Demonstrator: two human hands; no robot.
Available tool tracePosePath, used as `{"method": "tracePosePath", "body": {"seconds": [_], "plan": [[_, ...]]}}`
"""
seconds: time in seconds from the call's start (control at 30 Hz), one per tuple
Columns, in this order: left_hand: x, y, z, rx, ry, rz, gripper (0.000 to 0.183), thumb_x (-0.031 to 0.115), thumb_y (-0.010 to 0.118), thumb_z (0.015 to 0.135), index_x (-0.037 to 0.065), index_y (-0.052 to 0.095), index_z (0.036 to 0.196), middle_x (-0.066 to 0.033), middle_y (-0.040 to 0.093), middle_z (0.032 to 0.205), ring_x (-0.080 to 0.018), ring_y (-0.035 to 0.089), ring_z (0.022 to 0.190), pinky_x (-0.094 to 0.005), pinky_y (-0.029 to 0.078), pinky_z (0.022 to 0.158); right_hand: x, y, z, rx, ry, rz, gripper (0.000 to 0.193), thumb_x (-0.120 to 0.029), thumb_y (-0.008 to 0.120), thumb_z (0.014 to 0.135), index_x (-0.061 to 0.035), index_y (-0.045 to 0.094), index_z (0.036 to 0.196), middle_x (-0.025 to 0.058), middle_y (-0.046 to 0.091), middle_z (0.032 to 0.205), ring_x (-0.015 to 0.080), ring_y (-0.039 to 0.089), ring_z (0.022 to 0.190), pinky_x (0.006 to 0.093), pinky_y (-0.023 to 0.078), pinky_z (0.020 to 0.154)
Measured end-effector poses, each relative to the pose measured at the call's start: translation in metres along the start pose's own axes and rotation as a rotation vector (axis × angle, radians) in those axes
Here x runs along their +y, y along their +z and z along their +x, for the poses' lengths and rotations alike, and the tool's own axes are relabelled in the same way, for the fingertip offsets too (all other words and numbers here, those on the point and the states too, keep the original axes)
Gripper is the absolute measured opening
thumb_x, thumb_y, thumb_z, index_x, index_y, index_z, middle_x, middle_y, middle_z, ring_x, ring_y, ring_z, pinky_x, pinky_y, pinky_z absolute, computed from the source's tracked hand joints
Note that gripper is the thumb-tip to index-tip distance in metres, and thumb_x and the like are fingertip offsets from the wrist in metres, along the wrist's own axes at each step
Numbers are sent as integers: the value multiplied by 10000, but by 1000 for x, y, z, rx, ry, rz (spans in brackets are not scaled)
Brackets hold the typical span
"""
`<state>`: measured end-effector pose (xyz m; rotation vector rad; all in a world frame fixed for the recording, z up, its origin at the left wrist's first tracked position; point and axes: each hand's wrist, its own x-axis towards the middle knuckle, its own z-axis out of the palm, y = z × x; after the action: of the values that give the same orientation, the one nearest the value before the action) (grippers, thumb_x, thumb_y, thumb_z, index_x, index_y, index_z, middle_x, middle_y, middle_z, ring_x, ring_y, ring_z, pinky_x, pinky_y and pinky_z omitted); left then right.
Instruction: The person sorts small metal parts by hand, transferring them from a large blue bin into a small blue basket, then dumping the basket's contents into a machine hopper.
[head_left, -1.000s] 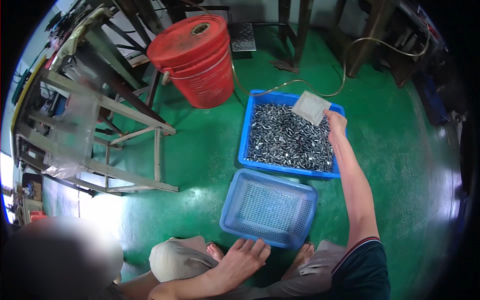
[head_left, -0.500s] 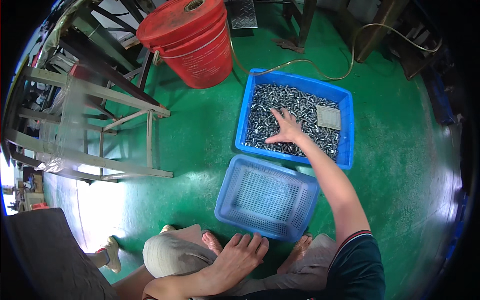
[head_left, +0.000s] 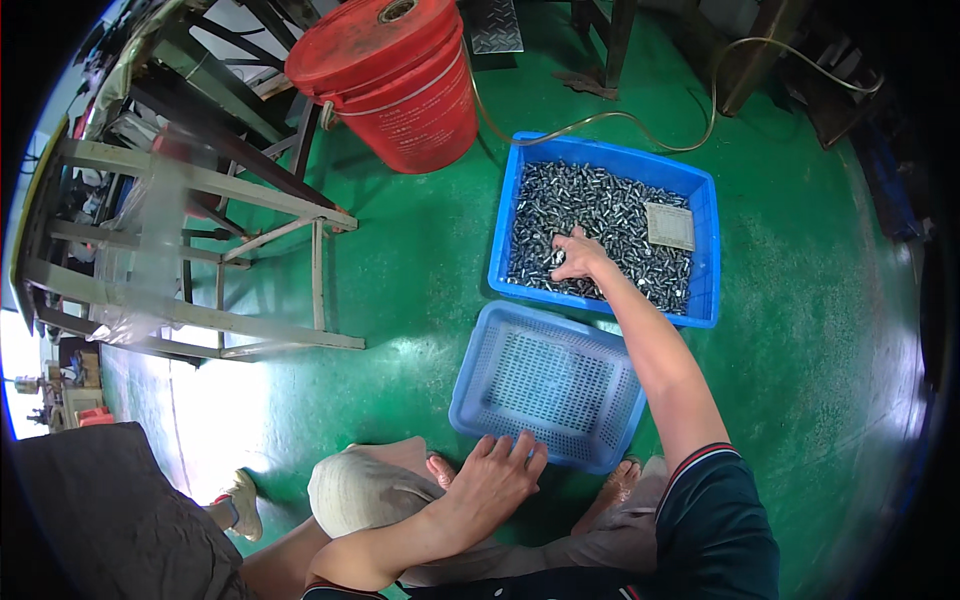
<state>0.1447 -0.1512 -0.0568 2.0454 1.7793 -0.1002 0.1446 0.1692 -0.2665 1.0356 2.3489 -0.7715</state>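
A blue bin (head_left: 706,262) holds a deep layer of small, shiny metal cylindrical pins (head_left: 632,215). My right hand (head_left: 580,256) is down among them, left of the middle, its thumb and fingers curled round a few pins. Nearer to me stands a light-blue perforated basket (head_left: 545,382) with nothing in it, close against the bin's near side. My left hand (head_left: 497,480) lies palm down by the basket's near rim, fingers extended and slightly apart, fingertips at the rim. Whether it bears on the rim I cannot tell.
A pale rectangular card (head_left: 670,226) lies on the pins at right. A lidded red bucket (head_left: 415,90) stands far left, a metal frame stand (head_left: 318,275) at left. A thin hose (head_left: 625,118) runs behind the bin. Another person's foot (head_left: 243,505) shows lower left.
My right hand has gone from spread fingers over the pins to curled fingers among them. My left hand's fingertips have come up to the basket rim. The whole view has shifted slightly.
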Motion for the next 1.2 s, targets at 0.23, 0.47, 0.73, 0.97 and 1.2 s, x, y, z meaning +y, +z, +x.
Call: {"method": "tracePosePath", "body": {"seconds": [0.23, 0.47, 0.73, 0.97, 1.2], "plan": [[1, -6, -11, -7, 15, -18, 478, 273, 622, 700, 38, 457, 1082, -127, 470, 1058, -227, 515, 872, -327, 408, 763, 41, 3, 0, -23, -117, 687, 206, -140, 653, 585, -122, 590, 780, 4, 548, 692, 119, 502, 606, 291, 434, 472], [1, 2, -14, 8, 34, 16, 484, 279, 624, 689, 22, 466, 1068, -131, 486, 1052, -214, 520, 860, -318, 409, 753, 12, -33, -77, -223, -197, 848, 178, -89, 596, 602, -93, 561, 776, -9, 506, 661, 81, 458, 568, 233, 376, 434], [-3, 12, -2, -23, 64, 47, 491, 281, 617, 689, 2, 477, 1067, -129, 506, 1051, -195, 529, 843, -305, 414, 743, -6, 68, -132, -214, -725, 321, 271, -153, 662, 607, -74, 594, 857, 89, 570, 794, 222, 565, 759, 332, 459, 670], [-3, 1, -10, -22, 31, 89, 478, 279, 605, 696, -1, 474, 1061, -130, 506, 1031, -197, 529, 834, -308, 415, 748, -2, -33, -72, 106, -310, 404, 482, -412, 636, 657, -101, 590, 1022, 147, 577, 1027, 265, 557, 935, 360, 446, 796], [-9, -4, 2, 24, 50, 43, 436, 254, 576, 691, 14, 486, 1044, -124, 512, 1024, -204, 534, 814, -306, 419, 737, 52, -37, 2, 284, 292, 74, 1032, -759, 546, 509, -263, 208, 1348, 186, 116, 1395, 432, 160, 1251, 560, 199, 980]]}}
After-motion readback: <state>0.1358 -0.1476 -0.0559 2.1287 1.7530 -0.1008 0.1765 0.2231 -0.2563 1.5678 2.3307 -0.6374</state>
